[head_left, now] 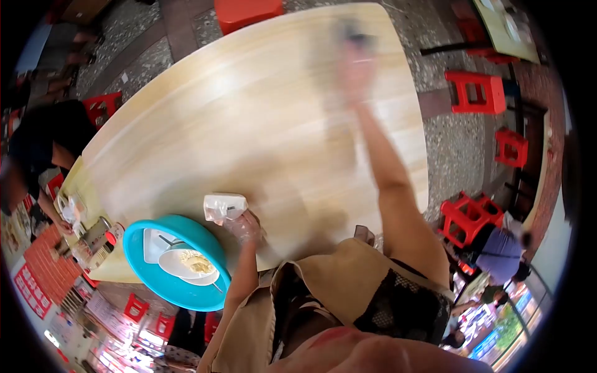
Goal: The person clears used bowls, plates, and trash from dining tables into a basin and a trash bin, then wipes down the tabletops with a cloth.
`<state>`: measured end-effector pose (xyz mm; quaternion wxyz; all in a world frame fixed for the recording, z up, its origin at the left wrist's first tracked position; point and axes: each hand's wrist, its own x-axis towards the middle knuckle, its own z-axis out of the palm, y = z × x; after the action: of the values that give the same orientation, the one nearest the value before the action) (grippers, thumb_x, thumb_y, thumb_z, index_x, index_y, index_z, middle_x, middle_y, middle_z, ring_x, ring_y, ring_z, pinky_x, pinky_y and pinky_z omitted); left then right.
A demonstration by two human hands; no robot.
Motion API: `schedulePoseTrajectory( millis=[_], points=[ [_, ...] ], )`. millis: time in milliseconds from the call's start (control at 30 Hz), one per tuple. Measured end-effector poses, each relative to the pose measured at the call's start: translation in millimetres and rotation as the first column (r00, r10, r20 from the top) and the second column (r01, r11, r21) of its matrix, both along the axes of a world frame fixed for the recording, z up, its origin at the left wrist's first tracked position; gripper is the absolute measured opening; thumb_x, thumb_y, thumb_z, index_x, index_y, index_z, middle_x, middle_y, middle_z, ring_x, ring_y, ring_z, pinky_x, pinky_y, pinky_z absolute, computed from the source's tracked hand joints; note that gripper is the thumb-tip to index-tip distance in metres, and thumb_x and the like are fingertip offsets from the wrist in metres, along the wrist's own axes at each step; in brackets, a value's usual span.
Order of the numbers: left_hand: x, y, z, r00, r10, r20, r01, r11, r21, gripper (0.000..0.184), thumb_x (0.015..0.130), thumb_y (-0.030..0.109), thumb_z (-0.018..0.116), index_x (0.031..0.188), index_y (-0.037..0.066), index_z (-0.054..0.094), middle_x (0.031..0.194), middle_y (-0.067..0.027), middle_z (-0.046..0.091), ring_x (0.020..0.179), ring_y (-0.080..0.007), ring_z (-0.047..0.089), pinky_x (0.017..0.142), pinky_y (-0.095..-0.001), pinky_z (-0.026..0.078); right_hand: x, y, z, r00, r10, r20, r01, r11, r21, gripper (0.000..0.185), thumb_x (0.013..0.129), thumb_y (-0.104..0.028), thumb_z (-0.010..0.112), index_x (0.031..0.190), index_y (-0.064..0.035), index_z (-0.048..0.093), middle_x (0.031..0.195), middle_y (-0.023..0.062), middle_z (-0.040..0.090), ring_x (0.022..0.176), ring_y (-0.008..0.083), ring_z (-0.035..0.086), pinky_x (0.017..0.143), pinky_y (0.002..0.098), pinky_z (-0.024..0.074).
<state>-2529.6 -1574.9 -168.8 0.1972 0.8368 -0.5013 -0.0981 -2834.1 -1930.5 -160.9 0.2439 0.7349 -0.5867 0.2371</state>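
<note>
A wooden-topped table (249, 118) spreads out in front of me. My right hand (357, 74) is stretched far across it, near the far right corner, and is smeared by motion. Under and ahead of its fingers is a dark, cloth-like thing (354, 36), too blurred to name surely. At the near edge my left hand (247, 229) is closed on a white pack of tissues (222, 206) in clear plastic, by the tabletop. Left of that hand is a blue basin (137, 261) with white bowls (177, 264) and pale food scraps in it.
Red stools (476, 92) stand on the speckled floor to the right, and another red stool (247, 13) is beyond the far edge. A person in dark clothes (50, 137) leans over a yellowish table (118, 268) at the left. More people are at the lower right.
</note>
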Motion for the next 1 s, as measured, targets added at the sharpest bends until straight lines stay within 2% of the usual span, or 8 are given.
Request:
schedulePoseTrajectory(
  millis=[167, 300, 533, 667, 700, 767, 867, 1000],
  points=[
    [0, 3, -14, 0.991, 0.101, 0.084, -0.108, 0.991, 0.082, 0.027, 0.085, 0.015, 0.048, 0.103, -0.006, 0.052, 0.104, -0.0263, 0.053, 0.093, -0.041, 0.051, 0.079, -0.0476, 0.041, 206, 110, -10, 0.766, 0.533, 0.36, -0.629, 0.737, 0.248, 0.012, 0.086, -0.014, 0.046, 0.092, -0.0093, 0.056, 0.074, 0.0071, 0.054, 0.07, 0.0192, 0.053, 0.062, 0.0348, 0.0442],
    [-4, -4, -11, 0.995, -0.003, 0.099, 0.008, 0.998, -0.058, 0.028, 0.085, 0.018, 0.048, 0.099, -0.006, 0.053, 0.1, -0.0264, 0.054, 0.088, -0.0414, 0.051, 0.073, -0.0492, 0.041, 42, 121, -42, 0.991, -0.052, 0.123, 0.035, 0.99, 0.134, 0.01, 0.084, -0.011, 0.047, 0.089, -0.01, 0.056, 0.07, 0.006, 0.053, 0.065, 0.018, 0.051, 0.057, 0.034, 0.043],
    [7, 3, -16, 0.987, 0.016, 0.159, -0.025, 0.998, 0.053, 0.035, 0.09, 0.025, 0.042, 0.101, -0.006, 0.052, 0.102, -0.0276, 0.051, 0.091, -0.0436, 0.048, 0.075, -0.0529, 0.038, -184, 285, -17, 0.491, -0.864, -0.11, 0.852, 0.449, 0.27, 0.029, 0.089, -0.014, 0.042, 0.112, -0.0057, 0.057, 0.086, 0.0082, 0.059, 0.085, 0.0209, 0.059, 0.069, 0.0371, 0.0474],
    [3, 2, -7, 0.986, -0.124, 0.114, 0.14, 0.98, -0.139, 0.04, 0.092, 0.026, 0.039, 0.108, -0.009, 0.049, 0.109, -0.0301, 0.047, 0.098, -0.0438, 0.044, 0.083, -0.0532, 0.035, 14, 290, 12, 0.98, 0.009, 0.198, -0.059, 0.967, 0.249, 0.027, 0.081, -0.015, 0.049, 0.106, -0.0064, 0.054, 0.097, 0.0102, 0.058, 0.092, 0.0259, 0.056, 0.08, 0.0418, 0.0454],
    [7, 4, -21, 0.989, -0.078, 0.123, 0.101, 0.977, -0.19, 0.039, 0.091, 0.025, 0.041, 0.109, -0.009, 0.048, 0.111, -0.0302, 0.046, 0.097, -0.0444, 0.044, 0.082, -0.0534, 0.035, 66, 284, 47, 0.887, 0.24, 0.394, -0.314, 0.94, 0.136, 0.019, 0.078, -0.012, 0.051, 0.096, -0.0076, 0.057, 0.089, 0.0101, 0.059, 0.085, 0.0246, 0.058, 0.077, 0.0404, 0.0464],
    [18, 7, -32, 0.988, -0.084, 0.126, 0.101, 0.985, -0.136, 0.038, 0.091, 0.023, 0.042, 0.11, -0.009, 0.048, 0.111, -0.03, 0.046, 0.097, -0.0442, 0.044, 0.083, -0.053, 0.035, 91, 297, 4, 0.872, 0.225, 0.435, -0.474, 0.61, 0.635, 0.012, 0.078, -0.012, 0.051, 0.088, -0.0095, 0.057, 0.086, 0.0083, 0.06, 0.085, 0.0232, 0.059, 0.075, 0.0411, 0.0478],
    [0, 4, -9, 0.988, -0.1, 0.121, 0.122, 0.975, -0.185, 0.034, 0.092, 0.022, 0.044, 0.104, -0.009, 0.049, 0.103, -0.031, 0.05, 0.094, -0.0444, 0.048, 0.08, -0.0503, 0.039, 11, 275, -55, 0.927, 0.035, 0.374, -0.075, 0.993, 0.093, 0.01, 0.078, -0.012, 0.05, 0.083, -0.0116, 0.058, 0.08, 0.0072, 0.059, 0.077, 0.022, 0.057, 0.068, 0.0404, 0.0469],
    [41, 10, -57, 0.986, -0.015, 0.166, 0.049, 0.979, -0.197, 0.029, 0.091, 0.021, 0.047, 0.104, -0.005, 0.051, 0.101, -0.0225, 0.054, 0.091, -0.0353, 0.051, 0.079, -0.0456, 0.04, -208, 315, -24, 0.798, -0.536, 0.276, 0.411, 0.818, 0.402, 0.013, 0.083, -0.006, 0.044, 0.088, -0.0095, 0.056, 0.081, 0.0052, 0.056, 0.07, 0.0188, 0.052, 0.058, 0.034, 0.0446]
  ],
)
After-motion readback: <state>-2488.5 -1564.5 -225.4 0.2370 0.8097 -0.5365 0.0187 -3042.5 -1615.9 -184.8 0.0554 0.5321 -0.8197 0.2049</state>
